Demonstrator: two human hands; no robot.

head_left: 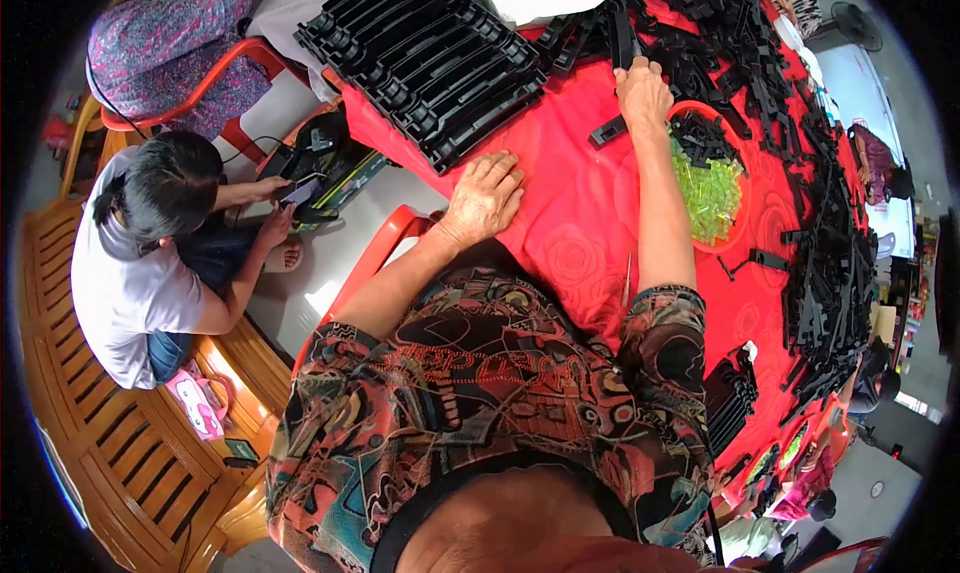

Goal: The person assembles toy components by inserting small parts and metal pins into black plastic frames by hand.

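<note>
- the worktop [570, 223], under a red patterned cloth, took up most of the view. its far and right sides were buried in loose black plastic parts [820, 263], so the clear cloth in front of the person was the only real working room & was best kept free.
- a big stack of long black ribbed pieces [430, 58] sat at the near-left corner, partly over the worktop edge. it looked prone to slide, so elbows were better kept off it.
- the red bowl [737, 208] sat just right of the right forearm, w/ clear green bits [710, 188] & a few small black parts inside. it was close enough to reach w/o leaning.
- the left hand [485, 198] lay flat on the cloth, palm down, fingers spread, holding nothing. it seemed to steady the body. it touched no part.
- the right hand [642, 98] was stretched fwd by the bowl's far rim, curled closed around a thin dark upright piece [630, 48]; what that piece was couldn't be told.
- a short black bar [608, 130] lay on the cloth touching the underside of that hand. judging by this, work went best w/ the bar pinned flat while the right hand acted on it, pressure straight down, wrist low.
</note>
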